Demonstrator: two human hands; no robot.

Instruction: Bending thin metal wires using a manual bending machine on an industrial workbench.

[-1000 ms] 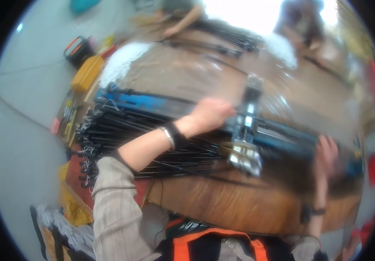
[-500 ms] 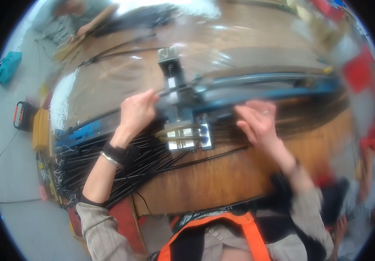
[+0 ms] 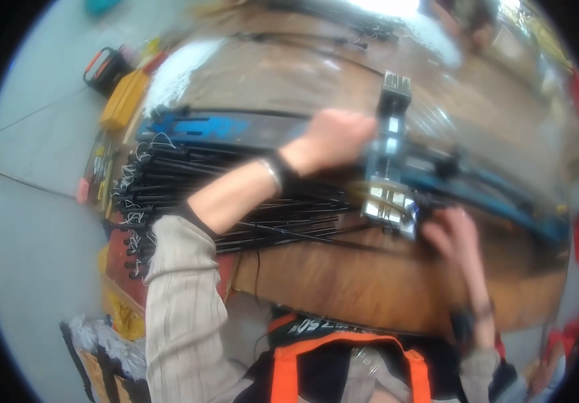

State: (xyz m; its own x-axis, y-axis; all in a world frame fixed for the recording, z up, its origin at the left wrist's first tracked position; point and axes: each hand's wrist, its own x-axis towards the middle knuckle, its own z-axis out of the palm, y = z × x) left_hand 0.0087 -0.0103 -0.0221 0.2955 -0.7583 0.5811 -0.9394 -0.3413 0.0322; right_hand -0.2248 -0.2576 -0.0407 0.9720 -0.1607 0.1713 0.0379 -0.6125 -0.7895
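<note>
A clamp-like metal fixture [image 3: 390,151] stands on the long blue and black bar, with a dark block at its far end. At its near end are bright metal blocks [image 3: 384,205] with yellowish tubes looped over them. My left hand [image 3: 340,141] is closed in a fist just left of the fixture; what is in it, if anything, is hidden. My right hand [image 3: 454,232] is close to the right side of the metal blocks, fingers bent and smeared by motion. Left of the fixture lie many black rods [image 3: 235,181] in a bundle, white strings at their ends.
The wooden table [image 3: 343,279] has a brown front part and a plastic-covered far part. A yellow box [image 3: 125,99] and a black case [image 3: 108,68] with an orange handle stand at the left. Another person [image 3: 474,23] is at the far side. White strings [image 3: 182,74] lie at the far left.
The view has turned left, so the fixture and table appear farther right. My right hand has come closer to the metal blocks; my left hand stays beside the fixture.
</note>
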